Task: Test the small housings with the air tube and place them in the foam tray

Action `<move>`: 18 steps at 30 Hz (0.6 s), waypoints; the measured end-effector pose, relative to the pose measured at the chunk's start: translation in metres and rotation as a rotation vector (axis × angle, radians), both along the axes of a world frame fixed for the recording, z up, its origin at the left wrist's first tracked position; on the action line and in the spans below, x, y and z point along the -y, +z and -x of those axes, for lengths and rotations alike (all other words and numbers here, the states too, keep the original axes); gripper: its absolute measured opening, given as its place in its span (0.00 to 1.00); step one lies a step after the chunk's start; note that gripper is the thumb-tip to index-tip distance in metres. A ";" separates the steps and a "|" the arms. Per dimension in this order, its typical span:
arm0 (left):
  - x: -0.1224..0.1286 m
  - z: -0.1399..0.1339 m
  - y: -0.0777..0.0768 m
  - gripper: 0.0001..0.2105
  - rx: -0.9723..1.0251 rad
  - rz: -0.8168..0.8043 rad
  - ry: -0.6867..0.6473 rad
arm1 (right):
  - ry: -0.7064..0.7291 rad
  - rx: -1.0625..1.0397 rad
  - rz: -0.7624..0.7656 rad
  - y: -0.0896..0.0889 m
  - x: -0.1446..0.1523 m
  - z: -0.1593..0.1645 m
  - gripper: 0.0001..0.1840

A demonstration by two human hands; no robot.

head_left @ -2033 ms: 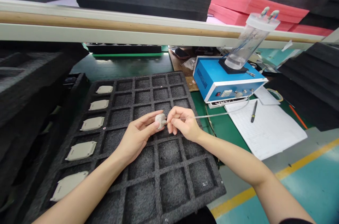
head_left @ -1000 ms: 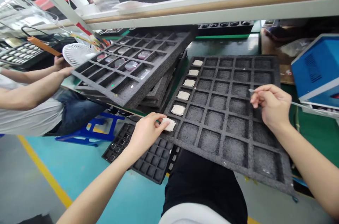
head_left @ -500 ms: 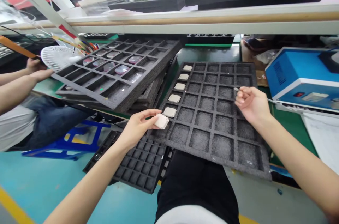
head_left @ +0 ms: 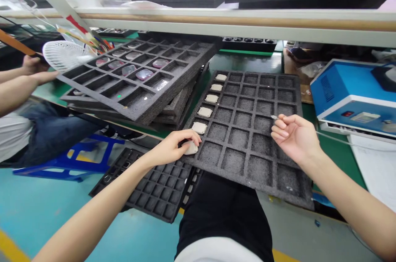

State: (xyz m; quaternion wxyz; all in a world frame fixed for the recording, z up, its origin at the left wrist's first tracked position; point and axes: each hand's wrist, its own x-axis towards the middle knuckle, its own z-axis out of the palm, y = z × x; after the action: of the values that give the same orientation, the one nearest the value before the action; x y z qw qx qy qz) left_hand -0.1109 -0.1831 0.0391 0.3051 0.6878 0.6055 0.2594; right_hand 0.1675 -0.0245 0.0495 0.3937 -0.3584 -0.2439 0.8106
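As right fingers (head_left: 282,123) pinch a tube (head_left: 334,137), pale case (head_left: 192,149) between left fingers (head_left: 189,133), gripped.

1. We note the central tray (head_left: 235,151): rough, matt foam.
2. We find the pale pieces (head_left: 199,128) smooth, matt, plastic-looking.
3. We record the tube (head_left: 340,140): smooth, translucent plastic.
4. We observe a glossy table (head_left: 256,62).

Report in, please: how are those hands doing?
Left hand gripping pale casing at near corner of foam tray. Right hand pinching tube tip. Tray stack beyond left hand, not visibly blocking.
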 end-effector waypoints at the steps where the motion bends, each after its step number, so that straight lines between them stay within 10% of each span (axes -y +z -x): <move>1: 0.001 -0.001 -0.002 0.08 -0.021 -0.008 0.032 | 0.011 -0.011 0.009 0.000 0.002 0.000 0.03; 12: 0.016 -0.007 0.002 0.15 -0.423 -0.222 -0.034 | 0.015 -0.041 0.012 0.003 0.014 0.004 0.03; 18: -0.033 -0.116 0.031 0.14 -0.379 -0.717 -0.448 | -0.056 -0.013 0.003 -0.011 0.009 0.019 0.03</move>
State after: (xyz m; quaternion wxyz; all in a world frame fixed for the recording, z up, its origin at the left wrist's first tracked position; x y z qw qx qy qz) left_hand 0.0049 -0.1501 0.0697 -0.0197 0.8991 0.3590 0.2497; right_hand 0.1484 -0.0334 0.0381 0.4172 -0.3602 -0.2299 0.8021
